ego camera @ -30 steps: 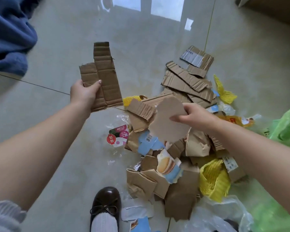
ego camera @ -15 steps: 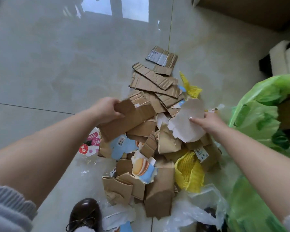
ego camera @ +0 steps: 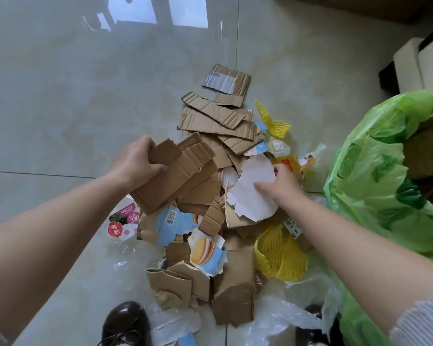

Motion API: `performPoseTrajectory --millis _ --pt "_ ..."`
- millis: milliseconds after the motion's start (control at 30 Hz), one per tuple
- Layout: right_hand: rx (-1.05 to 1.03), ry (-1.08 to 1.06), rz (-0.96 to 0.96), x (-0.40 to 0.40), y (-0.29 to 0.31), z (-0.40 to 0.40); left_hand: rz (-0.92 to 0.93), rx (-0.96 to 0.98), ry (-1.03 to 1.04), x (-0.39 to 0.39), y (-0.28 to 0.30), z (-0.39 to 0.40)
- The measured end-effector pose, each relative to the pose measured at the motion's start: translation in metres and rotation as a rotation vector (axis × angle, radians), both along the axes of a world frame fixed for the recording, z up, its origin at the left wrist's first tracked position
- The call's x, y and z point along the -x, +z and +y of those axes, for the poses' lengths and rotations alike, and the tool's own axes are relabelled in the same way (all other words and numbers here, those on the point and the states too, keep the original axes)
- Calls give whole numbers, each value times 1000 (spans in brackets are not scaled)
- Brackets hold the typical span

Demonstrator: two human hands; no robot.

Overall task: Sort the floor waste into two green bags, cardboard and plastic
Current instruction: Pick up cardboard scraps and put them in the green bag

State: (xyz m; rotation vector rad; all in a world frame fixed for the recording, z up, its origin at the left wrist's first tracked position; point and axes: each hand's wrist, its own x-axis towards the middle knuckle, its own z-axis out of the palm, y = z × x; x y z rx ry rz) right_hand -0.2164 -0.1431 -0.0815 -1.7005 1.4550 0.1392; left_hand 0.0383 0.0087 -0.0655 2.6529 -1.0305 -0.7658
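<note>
Head view. The left hand [ego camera: 138, 162] grasps a stack of brown cardboard strips [ego camera: 175, 173], thumb curled over the near edge, fingers hidden underneath. A second ago this stack was held high and clear of the heap; it now hangs low, directly over the waste pile [ego camera: 210, 221] and pointing toward the right hand. The right hand [ego camera: 283, 188] pinches a pale torn card piece [ego camera: 253, 193], fingertips [ego camera: 259, 184] pressed on its upper face, thumb behind its far edge. This piece has travelled from the pile centre toward the green bag [ego camera: 375, 176], which has come into view just beyond the right-hand knuckles, mouth open, with brown cardboard visible inside.

Judgement: both loads are cardboard and are converging on the same bag, so that bag serves as the cardboard receptacle. Deposit has not yet occurred.

Remaining on the floor: corrugated sheets [ego camera: 218, 118] beyond the fingers, yellow foam netting [ego camera: 278, 255] below the right wrist, clear plastic film [ego camera: 280, 318] nearer the shoes. A second green bag cannot be confirmed.
</note>
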Motion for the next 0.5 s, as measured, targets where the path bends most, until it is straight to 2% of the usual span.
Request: performPoseTrajectory --millis 200,367,500 --pt "-262 -141 -151 20 28 -7 113 63 140 -3 29 3" --pt "-236 -378 -210 48 36 -19 429 231 482 -10 50 13" --pt "-203 -401 -135 67 30 -20 684 226 569 1 49 15"
